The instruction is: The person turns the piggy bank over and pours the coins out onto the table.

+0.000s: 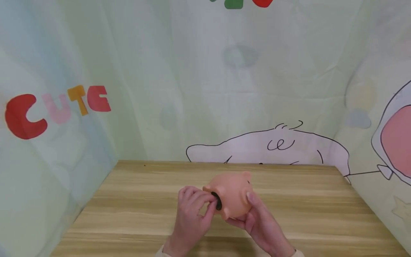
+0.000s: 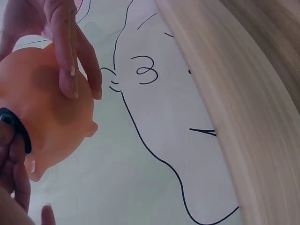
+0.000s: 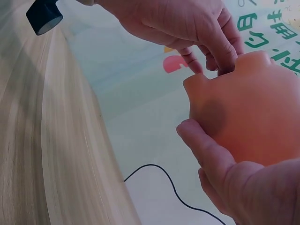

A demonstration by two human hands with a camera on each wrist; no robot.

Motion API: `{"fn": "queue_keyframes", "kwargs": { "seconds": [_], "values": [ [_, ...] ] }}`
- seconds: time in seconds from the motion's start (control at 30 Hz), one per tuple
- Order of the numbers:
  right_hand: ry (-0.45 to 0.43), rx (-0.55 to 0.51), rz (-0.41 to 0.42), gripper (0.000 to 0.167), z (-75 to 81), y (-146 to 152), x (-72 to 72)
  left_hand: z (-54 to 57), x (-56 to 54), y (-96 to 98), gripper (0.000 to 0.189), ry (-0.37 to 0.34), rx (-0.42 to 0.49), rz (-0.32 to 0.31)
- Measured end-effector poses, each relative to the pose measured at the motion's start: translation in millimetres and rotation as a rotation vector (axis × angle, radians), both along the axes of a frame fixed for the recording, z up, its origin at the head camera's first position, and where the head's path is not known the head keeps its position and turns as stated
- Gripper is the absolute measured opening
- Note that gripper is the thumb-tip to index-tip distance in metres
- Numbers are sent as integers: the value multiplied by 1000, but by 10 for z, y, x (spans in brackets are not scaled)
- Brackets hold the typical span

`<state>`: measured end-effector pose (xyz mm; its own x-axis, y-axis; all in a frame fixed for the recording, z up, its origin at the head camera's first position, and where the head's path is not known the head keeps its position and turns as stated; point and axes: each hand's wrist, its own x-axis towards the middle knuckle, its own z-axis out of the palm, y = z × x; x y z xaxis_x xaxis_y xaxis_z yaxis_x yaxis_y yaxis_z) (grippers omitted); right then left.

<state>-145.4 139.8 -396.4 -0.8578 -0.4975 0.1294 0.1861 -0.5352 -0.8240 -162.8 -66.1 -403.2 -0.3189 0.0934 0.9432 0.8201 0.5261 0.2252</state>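
A pinkish-orange piggy bank is held up over the wooden table, tilted so its stubby legs and underside face left. My right hand grips its body from the right and below, the thumb lying along the side. At the round black stopper in the belly, my left hand pinches with its thumb and fingers. In the left wrist view, the black stopper shows at the left edge, partly covered by fingertips. The piggy bank hides the stopper in the right wrist view.
A wood-grain table lies under both hands. Behind it hangs a pale green curtain with printed letters and a cartoon outline. A small black device sits near the left wrist in the right wrist view.
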Motion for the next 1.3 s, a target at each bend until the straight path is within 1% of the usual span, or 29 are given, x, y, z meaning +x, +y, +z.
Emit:
{"fn": "queue_keyframes", "kwargs": {
  "seconds": [0.07,0.17,0.23,0.4,0.57,0.67,0.77,0.83,0.9,0.97,1.03,1.13,1.2,1.23,1.3],
  "values": [
    [10,-15,6,45,-9,14,6,-9,10,19,21,-25,19,-17],
    [23,-35,18,43,-26,41,17,-28,30,42,12,-63,38,-37],
    [25,-42,24,42,-31,50,21,-35,43,48,6,-81,42,-39],
    [-1,-27,21,43,-20,49,26,-37,64,38,11,-108,43,-30],
    [-15,-5,4,45,-6,47,17,-22,75,25,12,-130,34,-21],
    [-24,18,-19,44,3,49,10,-8,78,13,9,-136,33,-17],
    [-37,52,-53,45,21,55,-5,10,61,-10,8,-138,41,-23],
    [-46,78,-78,47,37,68,-20,26,33,-43,10,-157,47,-17],
    [-56,99,-98,48,48,88,-32,48,5,-94,15,-212,61,8],
    [-62,105,-107,47,53,115,-40,82,-21,-166,19,-290,80,52],
    [-58,103,-104,46,53,142,-46,124,-36,-248,19,-392,99,110],
    [-45,83,-88,43,50,173,-52,197,-48,-374,14,-551,123,190],
    [-35,78,-81,42,50,183,-55,241,-54,-457,10,-657,120,243],
    [-36,76,-78,42,51,185,-56,261,-58,-498,9,-700,115,266],
    [-35,85,-80,43,56,186,-56,292,-68,-575,7,-772,73,315]
  ]
}}
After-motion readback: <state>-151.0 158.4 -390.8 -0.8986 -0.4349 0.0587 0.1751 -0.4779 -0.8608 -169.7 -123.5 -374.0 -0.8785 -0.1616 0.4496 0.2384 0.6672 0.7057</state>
